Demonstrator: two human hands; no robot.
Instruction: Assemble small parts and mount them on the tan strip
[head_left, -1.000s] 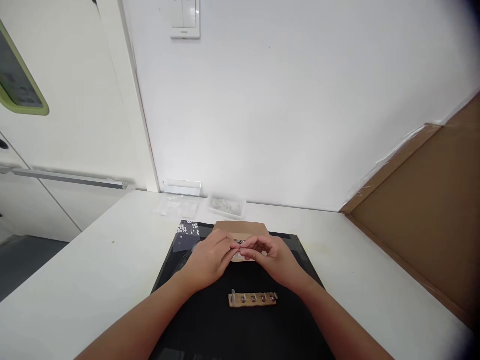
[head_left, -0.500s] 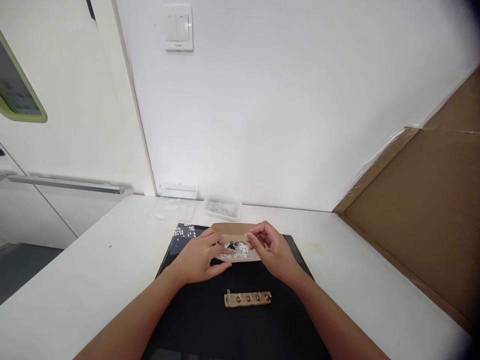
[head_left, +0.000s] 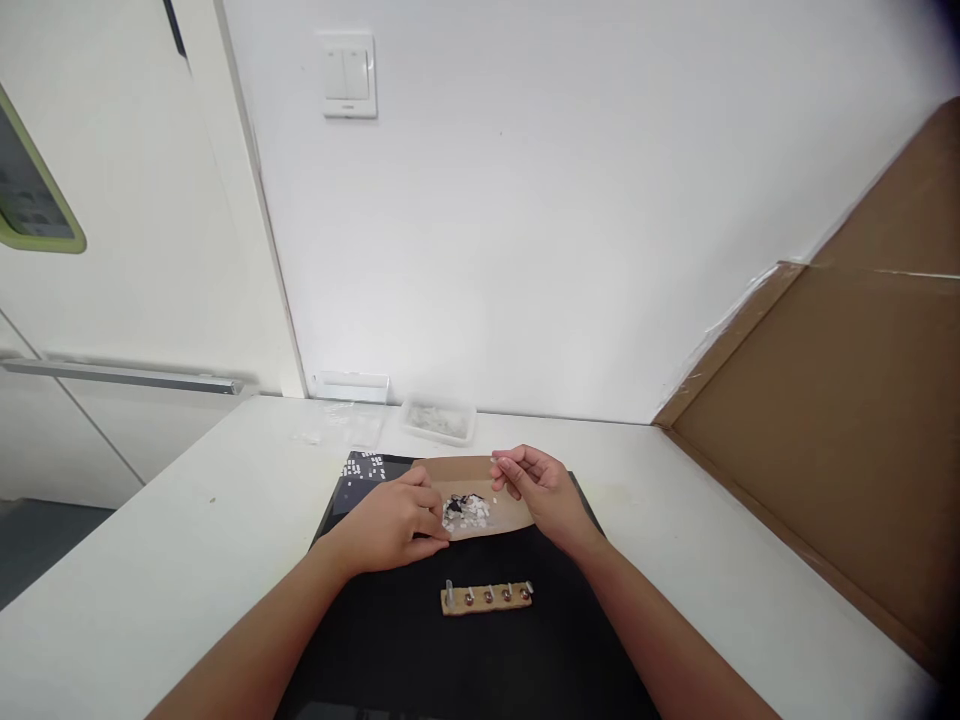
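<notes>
My left hand (head_left: 394, 522) is closed on the left front corner of a shallow brown cardboard tray (head_left: 442, 468), its thumb near the front edge. A pile of tiny white pieces (head_left: 474, 512) lies in the tray, with a small black clump (head_left: 454, 506) among them. Over the tray's right side, my right hand (head_left: 536, 495) pinches a small pale piece (head_left: 496, 459) between thumb and forefinger; its exact kind is too small to make out. Nearer me lies a narrow tan strip (head_left: 478, 600) with several shiny round studs and small clear pieces standing along it.
A black mat or board (head_left: 480, 665) lies under the tray and strip, with white rectangles (head_left: 364, 465) at its far left corner. Against the wall are a clear plastic tub (head_left: 439, 420), clear bags (head_left: 349, 425) and a clear holder (head_left: 351, 387). A cardboard panel (head_left: 825, 420) stands right.
My left fingers have drawn back from the white pieces and closed on the tray's edge. My right hand has lifted slightly, with the pale piece showing at its fingertips. The view has shifted a little.
</notes>
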